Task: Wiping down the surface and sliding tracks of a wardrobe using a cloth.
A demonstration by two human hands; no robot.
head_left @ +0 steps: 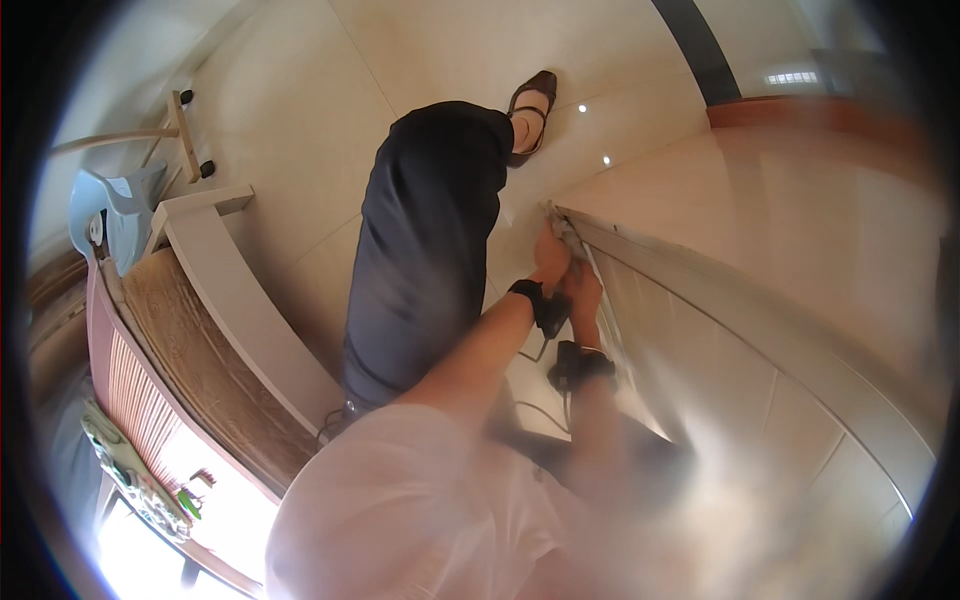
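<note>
My two hands are close together at the far end of a pale grooved panel (pixel 720 320), which looks like a door or cabinet side. My left hand (pixel 550 258) is closed around a small crumpled greyish-white cloth (pixel 563 230) at the panel's edge. Just nearer to me, my right hand (pixel 583 290) is closed at the cloth's lower end; its fingertips are partly hidden. Dark bands with small boxes and thin cables sit on both wrists.
A wooden-topped bench with a pale frame (pixel 235 290) stands at left. Beyond it are a light blue plastic thing (pixel 125 215) and a wooden stand (pixel 185 135) with black feet. My shoe (pixel 532 115) rests on the tiled floor (pixel 440 50). A dark strip (pixel 697 45) crosses the floor at far right.
</note>
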